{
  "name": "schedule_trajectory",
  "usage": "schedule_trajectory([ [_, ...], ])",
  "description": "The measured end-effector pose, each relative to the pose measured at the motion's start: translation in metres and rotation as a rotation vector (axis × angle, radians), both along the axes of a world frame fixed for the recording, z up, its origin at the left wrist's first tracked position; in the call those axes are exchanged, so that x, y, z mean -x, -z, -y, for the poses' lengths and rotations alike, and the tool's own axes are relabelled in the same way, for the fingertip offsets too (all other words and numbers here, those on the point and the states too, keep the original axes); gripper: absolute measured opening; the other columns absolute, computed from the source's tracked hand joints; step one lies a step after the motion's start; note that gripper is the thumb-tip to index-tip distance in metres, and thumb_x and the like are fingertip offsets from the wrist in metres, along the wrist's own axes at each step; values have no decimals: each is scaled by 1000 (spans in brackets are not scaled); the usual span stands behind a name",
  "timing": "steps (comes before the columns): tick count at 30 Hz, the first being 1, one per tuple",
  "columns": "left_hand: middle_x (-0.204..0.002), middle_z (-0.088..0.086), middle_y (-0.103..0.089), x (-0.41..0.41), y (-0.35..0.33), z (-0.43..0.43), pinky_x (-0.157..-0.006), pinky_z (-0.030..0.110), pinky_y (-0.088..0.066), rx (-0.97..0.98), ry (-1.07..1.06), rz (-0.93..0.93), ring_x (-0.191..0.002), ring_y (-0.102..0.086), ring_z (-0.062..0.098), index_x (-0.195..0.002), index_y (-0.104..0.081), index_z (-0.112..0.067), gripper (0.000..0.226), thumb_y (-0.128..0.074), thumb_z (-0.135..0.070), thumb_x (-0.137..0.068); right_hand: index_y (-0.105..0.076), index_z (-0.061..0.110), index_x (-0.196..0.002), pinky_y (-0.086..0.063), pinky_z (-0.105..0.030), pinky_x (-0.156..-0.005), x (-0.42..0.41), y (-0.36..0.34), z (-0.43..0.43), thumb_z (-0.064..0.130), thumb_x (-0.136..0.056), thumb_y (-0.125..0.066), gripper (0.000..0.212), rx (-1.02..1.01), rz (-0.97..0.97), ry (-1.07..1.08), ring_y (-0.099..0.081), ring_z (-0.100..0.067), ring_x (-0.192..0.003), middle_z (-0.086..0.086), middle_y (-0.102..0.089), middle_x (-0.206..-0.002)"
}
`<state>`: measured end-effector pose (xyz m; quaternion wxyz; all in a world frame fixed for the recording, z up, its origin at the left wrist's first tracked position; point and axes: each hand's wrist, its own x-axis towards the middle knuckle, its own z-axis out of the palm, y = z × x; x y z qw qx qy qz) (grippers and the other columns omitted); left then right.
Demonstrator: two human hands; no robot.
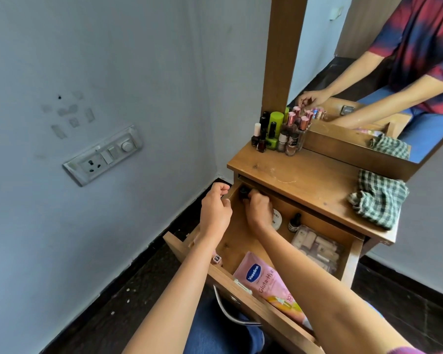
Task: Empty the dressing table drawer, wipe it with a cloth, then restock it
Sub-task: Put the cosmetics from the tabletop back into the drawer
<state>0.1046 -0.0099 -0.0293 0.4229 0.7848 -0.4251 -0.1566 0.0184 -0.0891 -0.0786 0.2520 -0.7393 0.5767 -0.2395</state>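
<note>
The wooden drawer [353,254] is pulled out toward me. My right hand [258,209] reaches into its far left corner and grips a small black-capped bottle [244,193]. My left hand [215,210] hovers over the drawer's left edge with its fingers curled; whether it holds anything is hidden. Inside lie a pink Vaseline tube [266,279], a white round jar [276,218], a small dark dropper bottle [294,222] and a clear box of makeup [317,247]. A small nail polish bottle [216,259] peeks out under my left forearm. A green checked cloth [379,198] lies on the tabletop.
Several nail polish bottles and a green can [279,134] stand at the back left of the dressing table top [292,172], against the mirror [368,72]. A wall with a switchboard [102,155] is close on the left. The drawer's metal handle [230,310] sits above my knees.
</note>
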Motion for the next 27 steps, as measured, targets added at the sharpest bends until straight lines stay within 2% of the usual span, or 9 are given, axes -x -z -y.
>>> schedule_trajectory([
  [3, -122, 2, -60, 0, 3, 0, -79, 19, -49, -13, 4, 2, -106, -61, 15, -120, -54, -18, 31, -56, -4, -92, -61, 6, -97, -52, -35, -66, 2, -1, 1, 3, -95, -51, 11, 12, -22, -2, -66, -31, -82, -15, -67, -90],
  [11, -122, 2, -60, -1, 4, -5, -79, 18, -49, -27, 16, 15, -107, -61, 15, -120, -54, -17, 32, -56, -3, -92, -59, 5, -100, -54, -40, -72, 8, -8, -5, 9, -94, -55, 9, -27, -4, -49, -64, -31, -87, -15, -65, -94],
  [17, -122, 3, -61, -1, 2, -8, -78, 19, -49, -39, 19, 12, -106, -61, 16, -119, -55, -17, 31, -56, -3, -92, -59, 7, -103, -50, -33, -68, 17, -19, -15, 15, -94, -57, 13, -28, 38, -64, -65, -28, -89, -12, -66, -96],
  [19, -122, 3, -61, 1, -1, -8, -79, 20, -50, -34, 23, 10, -106, -61, 16, -119, -54, -17, 31, -56, -3, -92, -60, 8, -106, -51, -31, -67, 20, -26, -20, 18, -95, -57, 16, 33, 54, -68, -66, -26, -89, -10, -68, -98],
  [23, -119, 2, -62, 5, -15, 4, -84, 26, -50, 1, 44, 16, -108, -61, 19, -119, -55, -16, 28, -56, -5, -93, -60, 11, -104, -56, -38, -69, 24, -52, -18, 21, -95, -55, 14, 240, 116, -116, -67, -23, -82, -8, -70, -94],
  [25, -120, 2, -61, 6, -25, 15, -86, 28, -49, 15, 54, 21, -109, -60, 19, -119, -54, -15, 28, -56, -6, -93, -60, 11, -101, -56, -36, -64, 27, -71, -7, 22, -94, -56, 12, 328, 140, -100, -66, -22, -77, -6, -70, -90],
  [27, -121, 2, -61, 7, -36, 28, -86, 25, -48, 46, 66, 14, -110, -60, 18, -121, -54, -15, 30, -55, -4, -93, -61, 12, -102, -55, -34, -65, 32, -92, 8, 21, -93, -58, 13, 378, 138, -52, -66, -20, -80, -5, -70, -93],
])
